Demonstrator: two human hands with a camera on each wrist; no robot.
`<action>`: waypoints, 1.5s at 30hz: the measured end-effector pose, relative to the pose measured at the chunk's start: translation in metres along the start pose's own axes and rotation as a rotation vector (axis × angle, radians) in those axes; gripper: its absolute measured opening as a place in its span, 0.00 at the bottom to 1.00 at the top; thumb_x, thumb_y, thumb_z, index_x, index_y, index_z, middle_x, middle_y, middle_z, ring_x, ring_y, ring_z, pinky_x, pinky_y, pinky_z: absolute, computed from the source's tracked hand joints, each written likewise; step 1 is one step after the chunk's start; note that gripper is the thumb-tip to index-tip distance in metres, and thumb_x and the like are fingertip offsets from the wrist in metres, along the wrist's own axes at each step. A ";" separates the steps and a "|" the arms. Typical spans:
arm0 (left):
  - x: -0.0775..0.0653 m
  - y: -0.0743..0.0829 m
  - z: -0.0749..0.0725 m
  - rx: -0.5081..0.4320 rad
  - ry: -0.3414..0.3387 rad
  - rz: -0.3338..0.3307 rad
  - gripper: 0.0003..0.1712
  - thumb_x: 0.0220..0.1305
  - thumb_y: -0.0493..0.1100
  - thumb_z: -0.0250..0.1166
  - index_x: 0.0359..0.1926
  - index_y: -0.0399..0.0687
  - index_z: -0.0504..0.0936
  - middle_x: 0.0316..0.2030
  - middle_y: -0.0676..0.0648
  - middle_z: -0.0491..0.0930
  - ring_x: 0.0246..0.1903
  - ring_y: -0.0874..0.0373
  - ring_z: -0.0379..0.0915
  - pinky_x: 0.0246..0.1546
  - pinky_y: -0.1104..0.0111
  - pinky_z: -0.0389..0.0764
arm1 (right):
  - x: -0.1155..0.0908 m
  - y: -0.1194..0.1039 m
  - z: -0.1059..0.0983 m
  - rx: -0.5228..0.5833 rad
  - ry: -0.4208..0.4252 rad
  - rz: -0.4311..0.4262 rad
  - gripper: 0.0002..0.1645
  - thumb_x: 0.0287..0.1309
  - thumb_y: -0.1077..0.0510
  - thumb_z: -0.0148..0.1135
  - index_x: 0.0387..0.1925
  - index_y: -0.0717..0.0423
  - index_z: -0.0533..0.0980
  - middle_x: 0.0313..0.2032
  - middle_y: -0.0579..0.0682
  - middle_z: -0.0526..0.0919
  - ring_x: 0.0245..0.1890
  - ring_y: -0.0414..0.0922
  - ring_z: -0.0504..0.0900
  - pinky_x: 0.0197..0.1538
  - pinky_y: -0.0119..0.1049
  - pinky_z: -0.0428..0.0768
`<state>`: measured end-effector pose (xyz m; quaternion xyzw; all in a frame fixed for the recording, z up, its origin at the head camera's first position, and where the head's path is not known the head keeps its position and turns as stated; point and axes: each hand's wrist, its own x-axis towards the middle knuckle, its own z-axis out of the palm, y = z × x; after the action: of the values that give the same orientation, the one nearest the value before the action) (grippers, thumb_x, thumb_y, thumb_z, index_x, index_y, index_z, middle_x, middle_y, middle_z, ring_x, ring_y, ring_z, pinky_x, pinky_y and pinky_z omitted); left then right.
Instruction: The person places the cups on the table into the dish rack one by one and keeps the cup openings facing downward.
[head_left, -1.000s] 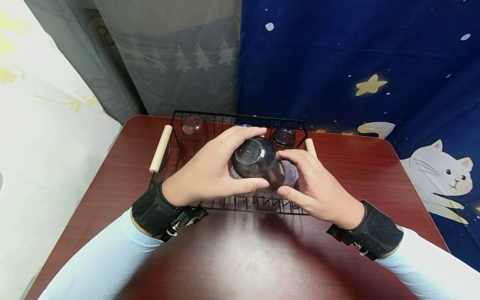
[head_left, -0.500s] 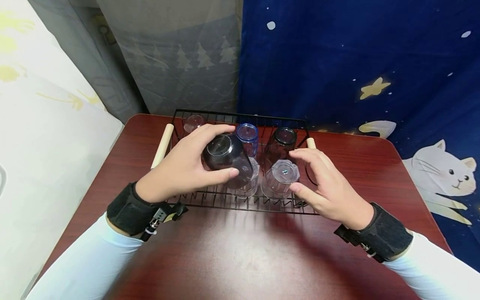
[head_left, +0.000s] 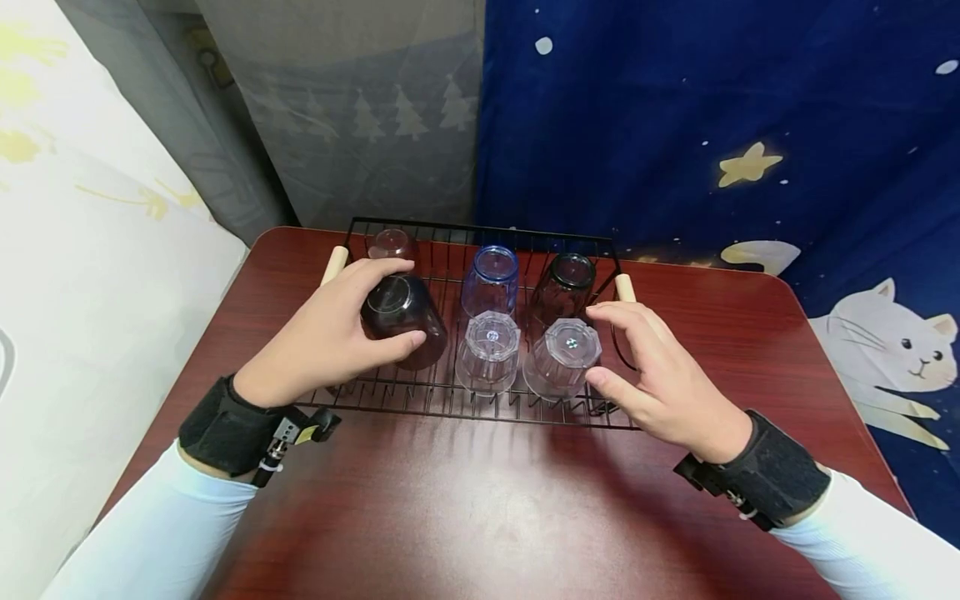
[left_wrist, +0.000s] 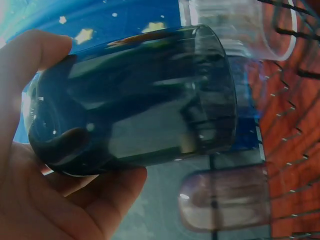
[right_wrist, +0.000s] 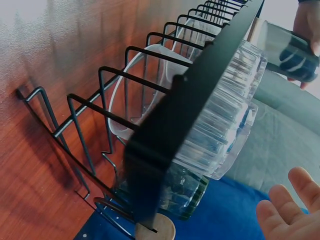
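My left hand (head_left: pixel 322 333) grips a dark smoky drinking glass (head_left: pixel 408 321) round its base, upside down, over the left front part of a black wire rack (head_left: pixel 420 408). In the left wrist view the dark glass (left_wrist: pixel 145 105) has its rim pointing at the rack wires. My right hand (head_left: pixel 660 375) holds nothing; its fingers are spread beside a clear faceted glass (head_left: pixel 562 358) at the rack's right front. Another clear glass (head_left: pixel 487 354) stands upside down to its left. Behind them are a blue glass (head_left: pixel 491 283) and a black-tinted glass (head_left: pixel 562 287), also inverted.
A pinkish glass (head_left: pixel 392 244) stands at the rack's back left corner, partly behind my left hand. Wooden handles (head_left: pixel 625 288) flank the rack on both sides. The rack rests on a reddish-brown table (head_left: pixel 495 508), with a blue curtain (head_left: pixel 637 125) hanging behind.
My left hand has carried the dark glass leftward and lower, from above the clear glasses to the rack's left side. My right hand has let go of it and shifted slightly right.
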<state>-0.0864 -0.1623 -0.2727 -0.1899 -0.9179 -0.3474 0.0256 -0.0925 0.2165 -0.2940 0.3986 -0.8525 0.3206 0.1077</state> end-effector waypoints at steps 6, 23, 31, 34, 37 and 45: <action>-0.004 -0.014 0.003 0.058 -0.078 -0.077 0.44 0.59 0.57 0.71 0.72 0.48 0.65 0.66 0.44 0.69 0.69 0.49 0.62 0.60 0.51 0.74 | -0.002 0.003 0.000 -0.015 -0.007 0.006 0.37 0.69 0.38 0.56 0.67 0.60 0.66 0.62 0.56 0.72 0.65 0.49 0.68 0.70 0.27 0.56; -0.012 -0.038 0.011 0.084 -0.188 -0.171 0.45 0.59 0.54 0.71 0.72 0.45 0.63 0.65 0.42 0.69 0.56 0.51 0.75 0.54 0.52 0.78 | -0.007 0.008 0.002 -0.014 -0.014 0.026 0.34 0.67 0.47 0.63 0.66 0.61 0.67 0.62 0.56 0.73 0.64 0.49 0.68 0.70 0.26 0.56; -0.014 -0.043 0.015 0.078 -0.206 -0.175 0.43 0.59 0.52 0.71 0.70 0.43 0.64 0.63 0.42 0.69 0.54 0.51 0.74 0.51 0.54 0.79 | -0.009 0.009 0.004 -0.007 -0.012 0.031 0.34 0.66 0.48 0.64 0.66 0.61 0.67 0.62 0.56 0.73 0.64 0.48 0.68 0.70 0.25 0.56; -0.015 -0.046 0.018 0.078 -0.195 -0.168 0.42 0.59 0.51 0.71 0.70 0.42 0.64 0.64 0.42 0.69 0.55 0.51 0.73 0.52 0.54 0.78 | -0.010 0.010 0.004 -0.007 -0.016 0.041 0.34 0.65 0.50 0.65 0.66 0.62 0.67 0.62 0.56 0.73 0.64 0.48 0.68 0.69 0.25 0.56; -0.016 -0.048 0.020 0.081 -0.188 -0.164 0.43 0.59 0.51 0.70 0.70 0.42 0.64 0.64 0.42 0.68 0.56 0.52 0.72 0.52 0.54 0.78 | -0.012 0.010 0.006 -0.011 -0.021 0.050 0.35 0.63 0.52 0.67 0.65 0.62 0.67 0.62 0.56 0.72 0.64 0.47 0.68 0.68 0.25 0.57; -0.017 -0.048 0.020 0.077 -0.185 -0.159 0.45 0.59 0.52 0.71 0.72 0.42 0.63 0.65 0.41 0.68 0.57 0.50 0.71 0.53 0.54 0.78 | -0.014 0.009 0.010 -0.025 -0.022 0.056 0.34 0.63 0.52 0.67 0.65 0.61 0.67 0.62 0.55 0.72 0.63 0.48 0.68 0.67 0.25 0.57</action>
<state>-0.0867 -0.1877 -0.3213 -0.1469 -0.9412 -0.2937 -0.0794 -0.0892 0.2233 -0.3124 0.3765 -0.8685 0.3082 0.0942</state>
